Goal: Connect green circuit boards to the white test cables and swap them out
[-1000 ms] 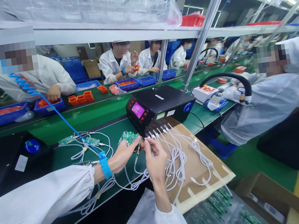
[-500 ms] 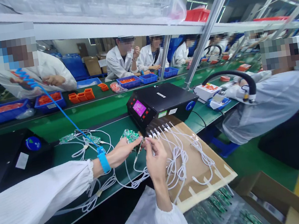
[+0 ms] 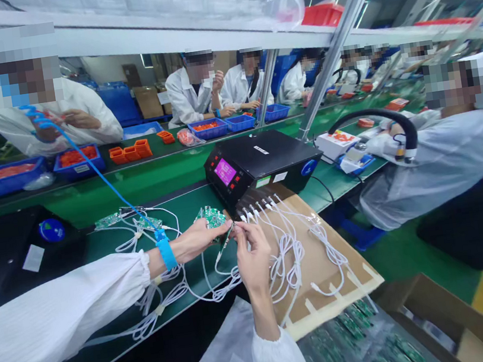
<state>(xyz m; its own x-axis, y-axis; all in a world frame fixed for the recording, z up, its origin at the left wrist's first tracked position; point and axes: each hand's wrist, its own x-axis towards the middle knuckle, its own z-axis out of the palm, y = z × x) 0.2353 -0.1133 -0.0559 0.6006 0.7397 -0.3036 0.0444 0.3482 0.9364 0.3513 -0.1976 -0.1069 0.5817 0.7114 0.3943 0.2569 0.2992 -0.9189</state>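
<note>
A green circuit board (image 3: 214, 216) is gripped between the thumb and fingers of my left hand (image 3: 198, 239), which wears a blue wrist strap (image 3: 167, 255). A second board, seen edge-on, slants below that thumb, with a white cable (image 3: 218, 258) running from its lower end. My right hand (image 3: 253, 255) is closed in a pinch at the board's right edge, fingertips close to my left thumb. What it pinches is too small to make out. Beside it, several white cables (image 3: 294, 251) lie coiled on a brown cardboard sheet (image 3: 322, 280).
Behind my hands stands a black tester (image 3: 265, 156) with a lit pink screen. More boards (image 3: 148, 223) with white cables lie left on the green bench. Bagged boards (image 3: 353, 333) and a cardboard box (image 3: 445, 320) are at lower right. A co-worker (image 3: 452, 145) sits at right.
My hands keep almost the same pose at the board. The view has shifted slightly. Across the bench, the co-worker at the left has brought their hands closer together.
</note>
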